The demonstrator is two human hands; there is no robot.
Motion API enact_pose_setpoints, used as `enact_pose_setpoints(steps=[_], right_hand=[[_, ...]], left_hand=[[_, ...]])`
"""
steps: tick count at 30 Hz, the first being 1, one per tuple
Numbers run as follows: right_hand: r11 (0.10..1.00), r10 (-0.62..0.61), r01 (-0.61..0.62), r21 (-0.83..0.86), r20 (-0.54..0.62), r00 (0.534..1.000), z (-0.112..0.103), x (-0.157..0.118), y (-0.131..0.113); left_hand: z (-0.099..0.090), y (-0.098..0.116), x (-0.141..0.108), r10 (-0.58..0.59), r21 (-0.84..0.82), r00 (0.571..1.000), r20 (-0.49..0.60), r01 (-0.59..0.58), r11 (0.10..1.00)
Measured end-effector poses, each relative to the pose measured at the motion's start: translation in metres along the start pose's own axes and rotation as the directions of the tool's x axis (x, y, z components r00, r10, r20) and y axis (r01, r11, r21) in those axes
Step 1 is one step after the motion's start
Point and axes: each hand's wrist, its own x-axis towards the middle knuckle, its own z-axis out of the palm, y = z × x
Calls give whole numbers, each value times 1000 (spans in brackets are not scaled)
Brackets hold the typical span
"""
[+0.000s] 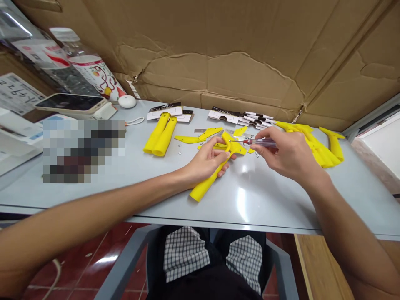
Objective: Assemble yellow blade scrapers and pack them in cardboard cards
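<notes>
My left hand is closed around a yellow plastic tool handle with a flared, winged head, its round end slanting down toward me. My right hand grips a screwdriver by its translucent reddish handle. The shaft points left, and its tip meets the winged head near a screw hole; whether it sits in a screw is too small to tell. Behind my left hand lie loose yellow plates and flat metal blades. Small nuts or screws are scattered on the grey table.
Two yellow tubular handles lie to the left, by printed cards. More cards lie at the back. More yellow handles are piled right. A phone, white case and bottle stand left. Cardboard walls the back.
</notes>
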Motion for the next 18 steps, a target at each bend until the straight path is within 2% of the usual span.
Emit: enact_pose_setpoints(steps=[3,8,14,16,18], right_hand=[[999,-46,46,-15,-17,999,1,-1,-1],[987,-120,121,104,-7,993,1,0,-5],[1000,-8,9,15,-120,993,6,-2,-2],[1000,-10,11,6,-140,990,5,-1,-1],[997,-51,58,60,-110,993,2,1,-2]], left_hand=[[2,2,-1,-11,27,1000,-7,11,1000],[2,4,-3,-17,16,1000,-5,17,1000],[1,3,-3,-19,5,1000,-8,19,1000],[1,3,-3,-18,7,1000,-2,18,1000],[1,4,-3,-15,16,1000,12,15,1000]])
